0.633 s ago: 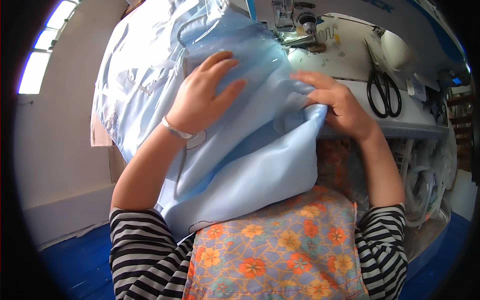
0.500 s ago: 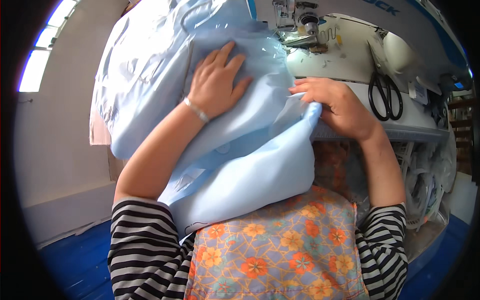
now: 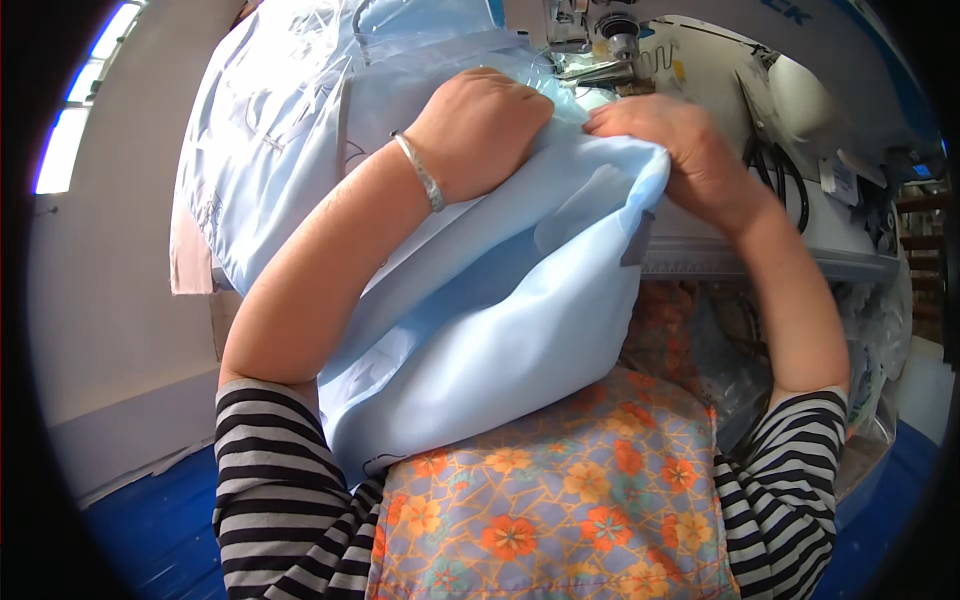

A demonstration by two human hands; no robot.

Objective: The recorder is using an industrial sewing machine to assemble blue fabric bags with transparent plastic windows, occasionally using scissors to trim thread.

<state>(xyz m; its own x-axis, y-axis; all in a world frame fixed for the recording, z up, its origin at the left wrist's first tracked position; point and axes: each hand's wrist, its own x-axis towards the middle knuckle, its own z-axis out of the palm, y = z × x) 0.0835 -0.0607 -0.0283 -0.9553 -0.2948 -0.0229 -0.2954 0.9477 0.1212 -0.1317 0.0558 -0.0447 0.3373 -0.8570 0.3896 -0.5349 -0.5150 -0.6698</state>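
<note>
Fabric [image 3: 480, 330], pale blue, is bunching nearer the sewing machine [image 3: 610, 40] than a moment ago: left hand [image 3: 478, 125] now fisted in it, right hand [image 3: 680, 145] pinching its fold (scissors now hidden).

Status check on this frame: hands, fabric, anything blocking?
Left hand and right hand both gripping blue fabric at the sewing machine. Fabric bunched over lap. Needle area hidden by hands.

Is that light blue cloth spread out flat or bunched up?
Bunched up: the light blue cloth folds and billows between the left hand and right hand.
</note>
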